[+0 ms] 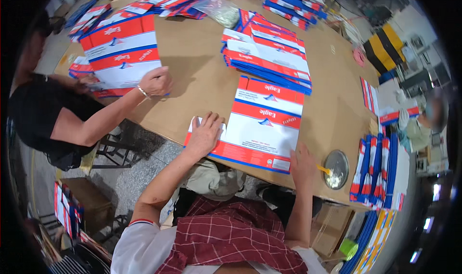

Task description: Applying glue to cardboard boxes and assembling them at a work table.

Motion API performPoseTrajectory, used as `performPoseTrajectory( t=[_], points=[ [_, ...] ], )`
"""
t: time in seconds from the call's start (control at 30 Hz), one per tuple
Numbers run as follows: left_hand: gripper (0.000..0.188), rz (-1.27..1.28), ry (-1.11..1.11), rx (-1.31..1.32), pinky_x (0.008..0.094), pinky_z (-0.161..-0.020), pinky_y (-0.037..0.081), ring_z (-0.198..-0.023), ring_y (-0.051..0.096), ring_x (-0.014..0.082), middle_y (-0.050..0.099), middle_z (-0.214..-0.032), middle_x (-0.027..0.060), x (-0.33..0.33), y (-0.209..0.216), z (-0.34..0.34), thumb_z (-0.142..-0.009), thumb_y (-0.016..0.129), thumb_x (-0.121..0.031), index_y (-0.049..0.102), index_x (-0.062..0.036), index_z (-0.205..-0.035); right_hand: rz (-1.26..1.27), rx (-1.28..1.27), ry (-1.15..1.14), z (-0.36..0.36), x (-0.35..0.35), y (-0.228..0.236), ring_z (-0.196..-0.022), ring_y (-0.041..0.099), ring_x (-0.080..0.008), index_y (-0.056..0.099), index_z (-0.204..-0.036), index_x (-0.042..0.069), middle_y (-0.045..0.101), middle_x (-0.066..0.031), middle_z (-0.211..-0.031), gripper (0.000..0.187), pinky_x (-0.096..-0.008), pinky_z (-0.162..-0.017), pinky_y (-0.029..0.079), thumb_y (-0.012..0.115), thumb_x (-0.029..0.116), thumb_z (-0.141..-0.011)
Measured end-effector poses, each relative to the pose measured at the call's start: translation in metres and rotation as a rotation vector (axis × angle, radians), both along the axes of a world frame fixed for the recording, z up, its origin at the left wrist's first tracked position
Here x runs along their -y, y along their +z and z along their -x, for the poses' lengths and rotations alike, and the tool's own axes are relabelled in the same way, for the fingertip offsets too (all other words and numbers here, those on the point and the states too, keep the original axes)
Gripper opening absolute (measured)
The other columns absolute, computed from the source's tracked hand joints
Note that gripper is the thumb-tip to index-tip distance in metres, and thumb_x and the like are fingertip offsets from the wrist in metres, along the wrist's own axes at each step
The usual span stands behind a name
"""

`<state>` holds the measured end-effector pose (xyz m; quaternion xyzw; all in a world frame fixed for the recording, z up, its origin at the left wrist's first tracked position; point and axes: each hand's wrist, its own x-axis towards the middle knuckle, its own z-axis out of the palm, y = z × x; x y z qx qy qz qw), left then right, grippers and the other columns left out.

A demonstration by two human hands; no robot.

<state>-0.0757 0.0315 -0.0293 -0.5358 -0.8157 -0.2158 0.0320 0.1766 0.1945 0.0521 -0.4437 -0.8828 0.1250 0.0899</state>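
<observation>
A flat, unfolded carton (264, 125), printed red, white and blue, lies before me near the table's front edge. My left hand (207, 132) rests flat on its narrow left-hand panel, fingers stretched out. At the carton's right edge is my right hand (303, 165), its fingers extended against that edge; its thumb is hard to make out. To the right of this hand, a round metal dish (336, 169) holds white paste, with a yellow-handled tool (325, 170) leaning in it. Just behind the carton sits a thick stack of similar flat cartons (269, 52).
On the left, a co-worker's hand (156, 81) holds another carton (122, 52) upright. More carton piles (296, 4) and a clear plastic bag (219, 12) lie along the table's far side. Bundled cartons (375, 168) stand beyond the right edge, near another person.
</observation>
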Motion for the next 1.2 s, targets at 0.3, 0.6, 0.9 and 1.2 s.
performPoseTrajectory(
  t=[0.3,0.6,0.9,1.2],
  points=[
    [0.047,0.084,0.009,-0.007,0.0573,-0.095,0.025,-0.117,0.039,0.0285,0.046,-0.119,0.0125,-0.007,0.009,-0.005,-0.076,0.050,-0.009,0.042,-0.0064,-0.122,-0.207,-0.129,0.152,0.011,0.008,-0.076,-0.113,0.041,-0.0329,0.052,-0.112,0.009,0.046,-0.0139,-0.120,0.035,-0.0454,-0.095,0.030,0.060,0.024,-0.080],
    [0.037,-0.055,0.051,0.166,0.0426,-0.092,0.031,-0.098,0.047,0.0285,0.050,-0.095,0.0114,-0.002,0.003,0.000,-0.063,0.051,0.007,0.059,-0.0059,-0.096,-0.135,-0.071,0.109,0.015,0.007,-0.074,-0.117,0.039,-0.0320,0.054,-0.111,0.010,0.044,-0.0129,-0.125,0.035,-0.0455,-0.098,0.027,0.060,0.024,-0.080],
    [0.024,-0.285,0.010,0.059,0.0473,-0.100,0.026,-0.085,0.059,0.0210,0.055,-0.075,0.0019,0.006,-0.009,0.001,-0.055,0.060,0.009,0.056,-0.0106,-0.069,-0.048,-0.011,0.088,0.016,0.002,-0.081,-0.121,0.035,-0.0317,0.054,-0.112,0.009,0.042,-0.0124,-0.127,0.036,-0.0468,-0.101,0.022,0.058,0.026,-0.080],
    [0.026,-0.298,0.044,0.108,0.0491,-0.100,0.025,-0.089,0.059,0.0224,0.057,-0.080,0.0040,0.009,-0.006,-0.003,-0.059,0.059,0.011,0.059,-0.0102,-0.075,-0.067,-0.012,0.120,0.019,0.007,-0.069,-0.117,0.038,-0.0326,0.054,-0.110,0.009,0.044,-0.0140,-0.124,0.036,-0.0473,-0.097,0.028,0.061,0.022,-0.078]
  ],
)
